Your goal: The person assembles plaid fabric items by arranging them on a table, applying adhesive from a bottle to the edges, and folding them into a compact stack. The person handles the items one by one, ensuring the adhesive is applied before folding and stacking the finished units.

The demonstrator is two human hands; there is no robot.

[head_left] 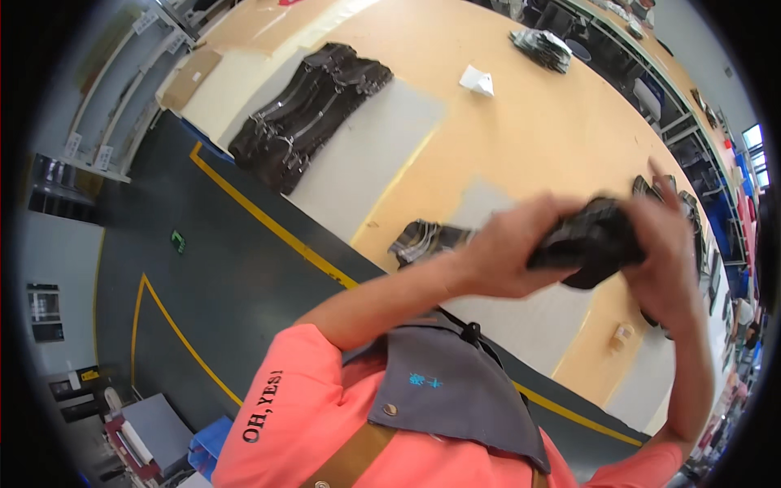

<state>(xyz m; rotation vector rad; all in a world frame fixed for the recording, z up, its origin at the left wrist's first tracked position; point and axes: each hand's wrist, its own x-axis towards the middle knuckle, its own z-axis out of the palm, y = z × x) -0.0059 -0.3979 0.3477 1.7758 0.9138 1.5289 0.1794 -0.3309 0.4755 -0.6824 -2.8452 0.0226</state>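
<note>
Both of my hands are raised in front of me over a long wooden table (529, 130). A small black bag-like item (590, 242) sits between them. My left hand (508, 252) grips its left end with curled fingers. Its right side is held by my right hand (663, 252), whose fingers wrap over the top. Just below and left of my left hand, a small stack of dark folded items (423, 240) lies near the table's edge. My forearms come up from an orange shirt and grey apron.
A big pile of black strapped items (305, 110) lies on a grey mat (366, 159) at the table's left. More dark items (541, 45) and a white folded paper (477, 80) lie farther back. Yellow floor lines (260, 215) run beside the table. Shelves (122, 89) stand at the left.
</note>
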